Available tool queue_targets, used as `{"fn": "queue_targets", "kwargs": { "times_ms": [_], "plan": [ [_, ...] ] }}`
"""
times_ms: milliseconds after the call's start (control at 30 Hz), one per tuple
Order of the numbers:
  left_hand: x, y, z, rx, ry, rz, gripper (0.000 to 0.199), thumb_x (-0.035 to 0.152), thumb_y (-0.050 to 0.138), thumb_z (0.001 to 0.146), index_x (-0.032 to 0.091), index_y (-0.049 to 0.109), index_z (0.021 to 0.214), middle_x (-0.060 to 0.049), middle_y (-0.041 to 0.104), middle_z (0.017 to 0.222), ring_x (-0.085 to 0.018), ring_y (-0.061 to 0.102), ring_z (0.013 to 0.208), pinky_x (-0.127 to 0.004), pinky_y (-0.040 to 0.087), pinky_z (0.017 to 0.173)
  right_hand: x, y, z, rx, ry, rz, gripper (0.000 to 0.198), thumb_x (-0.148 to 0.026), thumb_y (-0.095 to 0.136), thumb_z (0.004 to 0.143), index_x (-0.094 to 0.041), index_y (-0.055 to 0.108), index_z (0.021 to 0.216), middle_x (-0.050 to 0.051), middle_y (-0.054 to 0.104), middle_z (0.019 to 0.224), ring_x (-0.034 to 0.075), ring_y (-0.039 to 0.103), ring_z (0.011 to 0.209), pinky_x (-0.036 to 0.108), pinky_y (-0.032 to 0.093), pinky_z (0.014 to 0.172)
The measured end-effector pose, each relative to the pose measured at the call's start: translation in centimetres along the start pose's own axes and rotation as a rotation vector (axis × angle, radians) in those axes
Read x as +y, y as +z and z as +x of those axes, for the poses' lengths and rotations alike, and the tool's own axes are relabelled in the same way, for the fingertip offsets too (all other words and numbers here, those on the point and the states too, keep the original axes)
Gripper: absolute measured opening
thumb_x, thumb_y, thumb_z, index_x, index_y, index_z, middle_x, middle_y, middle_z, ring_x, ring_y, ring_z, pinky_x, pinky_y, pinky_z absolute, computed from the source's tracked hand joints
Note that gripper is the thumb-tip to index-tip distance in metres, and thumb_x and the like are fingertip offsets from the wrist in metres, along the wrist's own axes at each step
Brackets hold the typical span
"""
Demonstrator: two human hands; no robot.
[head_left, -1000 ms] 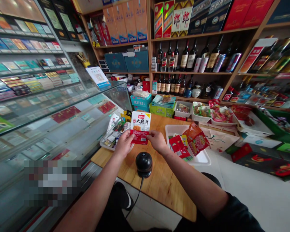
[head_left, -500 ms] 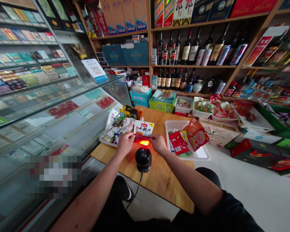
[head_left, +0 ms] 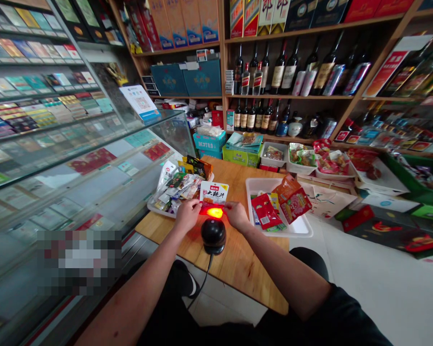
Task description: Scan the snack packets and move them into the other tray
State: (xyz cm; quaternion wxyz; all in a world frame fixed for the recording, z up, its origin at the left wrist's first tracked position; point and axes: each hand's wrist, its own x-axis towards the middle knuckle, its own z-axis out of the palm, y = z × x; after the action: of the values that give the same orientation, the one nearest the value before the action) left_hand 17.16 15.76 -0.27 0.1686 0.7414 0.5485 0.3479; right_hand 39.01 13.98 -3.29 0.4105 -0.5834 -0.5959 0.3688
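A white and red snack packet (head_left: pixel 214 193) is stretched between my two hands above the wooden table. My left hand (head_left: pixel 188 214) pinches its lower left corner, and my right hand (head_left: pixel 236 215) grips the lower right one. Just in front of the packet stands a black barcode scanner (head_left: pixel 213 235) with a cable running down toward me. Its red-orange light falls on the packet's lower part. Beside my left hand is a white tray (head_left: pixel 155 207) heaped with snack packets. To the right of my right hand, a white bin (head_left: pixel 303 229) holds several packets, red ones on top.
A glass display counter (head_left: pixel 94 173) runs along the left. Behind the wooden table (head_left: pixel 252 269) stand a green box (head_left: pixel 240 157) and a blue box (head_left: pixel 209 142). Shelves with bottles (head_left: pixel 278 72) rise at the back. Small snack trays (head_left: pixel 301 168) line the back right.
Both hands keep hold of the packet in nearly the same place. The scanner's light on the packet's lower part looks brighter and wider. The whole view has shifted very slightly.
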Motion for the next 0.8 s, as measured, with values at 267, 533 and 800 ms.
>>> {"fn": "queue_targets", "kwargs": {
  "times_ms": [267,533,800],
  "plan": [
    [2.7,-1.0,0.2,0.021,0.037,-0.023,0.027,0.038,0.053,0.096,0.021,0.071,0.084,-0.006,0.074,0.084,-0.022,0.064,0.077,-0.032,0.044,0.072,-2.1,-2.0,0.7,0.112,-0.044,-0.114,0.022,-0.026,0.058,0.089,-0.019,0.08,0.088,0.006,0.077,0.095,0.019,0.067,0.092,0.029,0.048,0.086],
    [8.6,-1.4,0.3,0.003,0.153,-0.167,0.02,0.037,0.061,0.094,0.022,0.073,0.088,-0.007,0.075,0.089,-0.022,0.067,0.081,-0.032,0.05,0.076,-4.7,-5.5,1.2,0.239,-0.055,-0.036,0.034,-0.041,0.05,0.094,-0.019,0.074,0.083,0.003,0.071,0.077,0.016,0.062,0.071,0.026,0.047,0.069],
    [14.8,2.1,-0.6,-0.026,0.261,-0.302,0.01,0.023,0.06,0.096,0.022,0.07,0.099,-0.007,0.077,0.101,-0.024,0.071,0.093,-0.036,0.053,0.086,-5.8,-8.8,-1.0,0.262,-0.067,0.131,0.036,-0.043,0.05,0.094,-0.02,0.069,0.114,0.004,0.072,0.09,0.017,0.067,0.084,0.029,0.054,0.077]
  ]
}}
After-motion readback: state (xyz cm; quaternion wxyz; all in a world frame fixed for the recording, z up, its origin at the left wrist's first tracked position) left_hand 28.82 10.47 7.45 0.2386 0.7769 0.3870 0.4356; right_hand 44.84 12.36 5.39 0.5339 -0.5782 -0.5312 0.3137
